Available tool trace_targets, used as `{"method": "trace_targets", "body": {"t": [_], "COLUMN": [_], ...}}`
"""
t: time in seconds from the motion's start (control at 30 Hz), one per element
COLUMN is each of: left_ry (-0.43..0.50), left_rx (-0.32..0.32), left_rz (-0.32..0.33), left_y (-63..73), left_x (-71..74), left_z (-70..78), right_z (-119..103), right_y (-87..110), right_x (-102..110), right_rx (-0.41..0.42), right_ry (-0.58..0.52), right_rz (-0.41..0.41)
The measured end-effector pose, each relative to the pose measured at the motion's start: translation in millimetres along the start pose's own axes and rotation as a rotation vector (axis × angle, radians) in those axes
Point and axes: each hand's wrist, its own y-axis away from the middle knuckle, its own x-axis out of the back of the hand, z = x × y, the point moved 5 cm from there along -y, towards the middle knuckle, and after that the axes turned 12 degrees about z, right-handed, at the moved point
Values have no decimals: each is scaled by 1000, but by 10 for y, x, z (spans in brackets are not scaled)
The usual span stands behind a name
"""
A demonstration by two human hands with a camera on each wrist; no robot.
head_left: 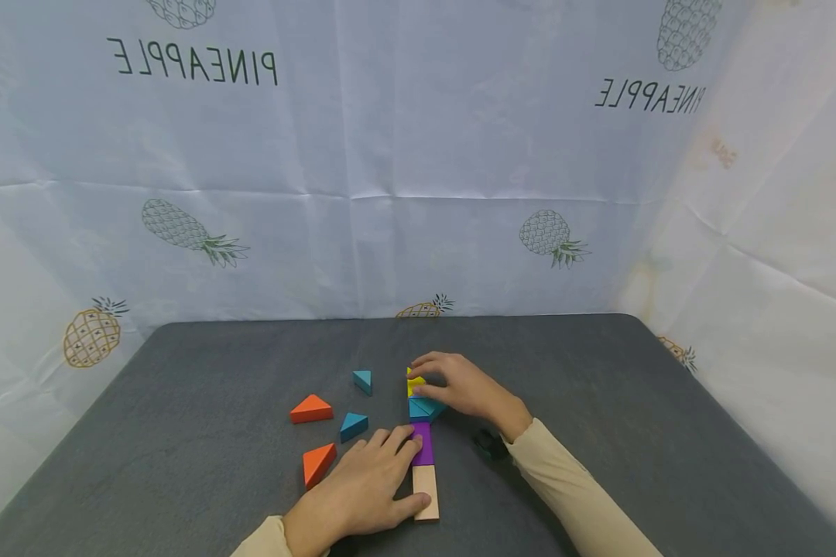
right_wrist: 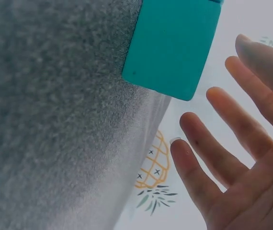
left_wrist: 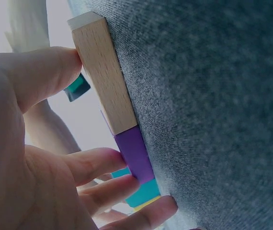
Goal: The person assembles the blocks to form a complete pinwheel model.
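Note:
A row of blocks runs away from me: a plain wooden block [head_left: 425,480] nearest, then a purple block [head_left: 425,452], teal pieces [head_left: 419,411] and a yellow piece [head_left: 412,384]. My left hand [head_left: 358,489] lies along the row's left side. In the left wrist view its thumb touches the wooden block [left_wrist: 101,76], while two fingertips rest at the purple block [left_wrist: 134,153]. My right hand [head_left: 468,388] hovers around the far end, fingers over the yellow piece and thumb by the teal ones. A teal block face [right_wrist: 172,48] stands beside its spread, gently bent fingers in the right wrist view.
Left of the row lie two orange triangular blocks, one farther [head_left: 311,409] and one nearer [head_left: 318,463], and two blue triangular blocks [head_left: 364,381], [head_left: 353,425]. The dark grey table [head_left: 216,433] ends at a white pineapple-print cloth [head_left: 390,232] behind.

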Motion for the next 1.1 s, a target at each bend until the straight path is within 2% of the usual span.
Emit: {"method": "trace_targets", "body": {"t": [0.37, 1.1], "left_ry": [5, -13], "left_rx": [10, 9], "left_rz": [-9, -5], "left_y": [8, 19], "left_x": [1, -4], "left_z": [4, 18], "right_z": [-68, -63], "right_y": [125, 133], "right_x": [19, -84], "right_rx": [15, 65], "right_ry": [31, 36], "right_rz": [-21, -22]}}
